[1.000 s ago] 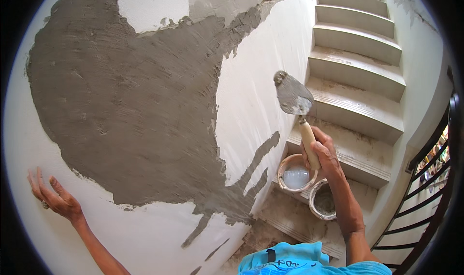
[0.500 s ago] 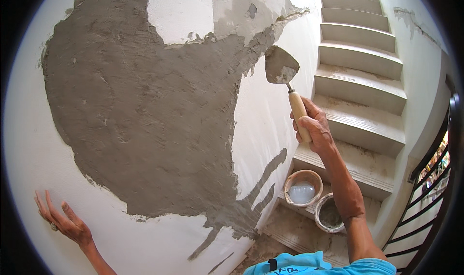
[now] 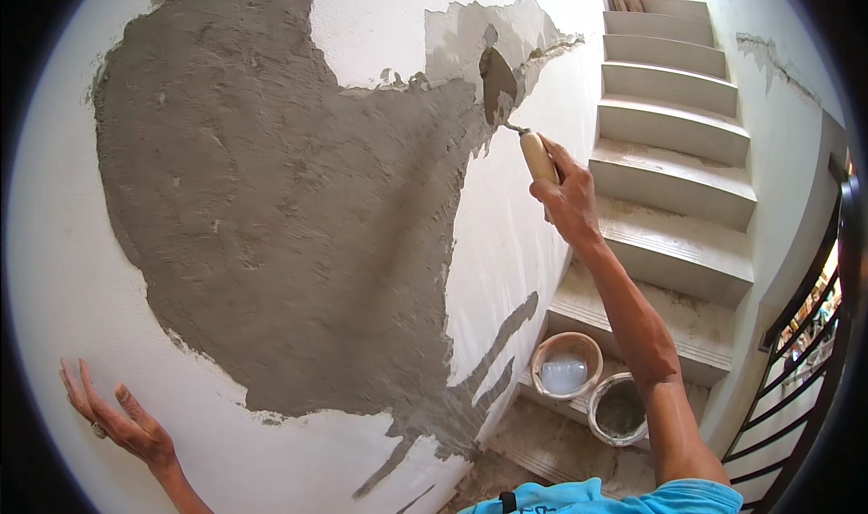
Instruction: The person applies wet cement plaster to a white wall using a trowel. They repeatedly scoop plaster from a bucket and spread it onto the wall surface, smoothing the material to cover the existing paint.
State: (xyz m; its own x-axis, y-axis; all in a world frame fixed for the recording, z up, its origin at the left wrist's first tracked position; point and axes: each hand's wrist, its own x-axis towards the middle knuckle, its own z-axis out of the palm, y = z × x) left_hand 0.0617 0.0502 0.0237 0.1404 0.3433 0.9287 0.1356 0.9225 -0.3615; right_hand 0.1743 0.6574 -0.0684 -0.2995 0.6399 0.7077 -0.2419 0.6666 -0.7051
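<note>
A: From the head view, what could go wrong for us here?

B: We have the mason's trowel (image 3: 498, 87) at the upper right of the grey mortar patch (image 3: 280, 216), near the ragged crack (image 3: 553, 49), its blade turned narrow to us. If we let an edge dig in at that angle, it could gouge the mortar.

A: And anything loose on the blade?

B: We cannot tell how much it carries. A steep tilt could spill some onto the concrete stairs (image 3: 674, 166). Our forearm also passes over the view close to the bucket with a grey inside (image 3: 616, 385), beside the bucket of cloudy liquid (image 3: 562, 344); we cannot judge the depth, but a low elbow could knock one.

A: Where does the trowel lie relative to our fingers?

B: Our right hand (image 3: 571, 193) curls its fingers round the wooden handle (image 3: 536, 155), gripping it. The bent neck and blade reach beyond them, up and to the left. Whether the blade touches the wall, we cannot tell.

A: And our left hand (image 3: 127, 426)?

B: It holds nothing; its fingers spread at the white wall (image 3: 298, 460), well apart from the trowel. How firmly it presses, we cannot say.
</note>
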